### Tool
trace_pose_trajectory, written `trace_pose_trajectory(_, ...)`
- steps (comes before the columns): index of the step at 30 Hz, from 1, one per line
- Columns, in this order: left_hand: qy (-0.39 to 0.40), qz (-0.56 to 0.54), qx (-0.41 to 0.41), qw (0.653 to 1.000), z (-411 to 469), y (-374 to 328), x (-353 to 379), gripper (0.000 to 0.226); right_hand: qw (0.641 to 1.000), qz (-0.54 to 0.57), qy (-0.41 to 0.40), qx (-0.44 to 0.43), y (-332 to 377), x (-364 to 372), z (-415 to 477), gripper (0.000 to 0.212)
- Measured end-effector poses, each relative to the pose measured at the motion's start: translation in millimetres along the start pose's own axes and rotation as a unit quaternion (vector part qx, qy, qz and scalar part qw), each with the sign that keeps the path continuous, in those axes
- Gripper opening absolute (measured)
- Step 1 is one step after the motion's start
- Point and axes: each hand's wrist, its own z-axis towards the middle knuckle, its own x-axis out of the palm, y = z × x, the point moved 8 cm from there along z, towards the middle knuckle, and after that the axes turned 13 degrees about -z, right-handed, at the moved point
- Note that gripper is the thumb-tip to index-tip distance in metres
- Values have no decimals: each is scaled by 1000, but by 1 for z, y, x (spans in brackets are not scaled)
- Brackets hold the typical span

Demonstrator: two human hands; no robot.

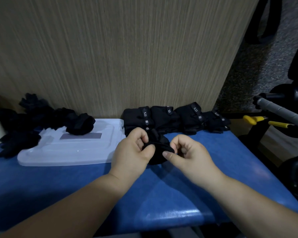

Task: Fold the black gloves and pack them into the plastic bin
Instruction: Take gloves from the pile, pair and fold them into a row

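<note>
A bunched black glove [157, 148] is held just above the blue table, gripped from both sides. My left hand [132, 150] pinches its left edge and my right hand [187, 152] pinches its right edge. A rolled black glove bundle [81, 124] lies on the far part of a translucent plastic lid [67, 152]. Loose black gloves [24, 117] are heaped at the far left. A row of flat black gloves with grey printed straps [175, 119] lines the wooden panel behind my hands. No bin body is in view.
The blue table [162, 194] ends at a front edge near me. A tall wooden panel [119, 57] closes off the back. To the right, off the table, are yellow-handled pliers [265, 121], a grey-wrapped handle [282, 112] and dark equipment.
</note>
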Motion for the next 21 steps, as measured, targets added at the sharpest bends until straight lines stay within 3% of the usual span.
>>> trace_pose_trajectory(5,-3,37,-11,999,2,4,1,26,996,-72,-38,-25,2,-3,-1,36)
trace_pose_trajectory(9,45,-15,-46,998,-1,6,11,20,993,-106,-56,-22,2,-6,0,31)
trace_pose_trajectory(14,45,-126,-98,986,-2,9,14,14,985,-153,-2,80,-22,-1,2,27)
trace_pose_trajectory(17,40,-168,-123,977,-1,15,15,13,988,-13,65,142,-30,13,-1,23)
trace_pose_trajectory(19,33,-172,-129,976,0,17,15,12,984,85,77,139,-25,17,-1,21)
trace_pose_trajectory(21,37,-172,-134,975,1,18,15,13,984,112,64,121,-21,15,1,22)
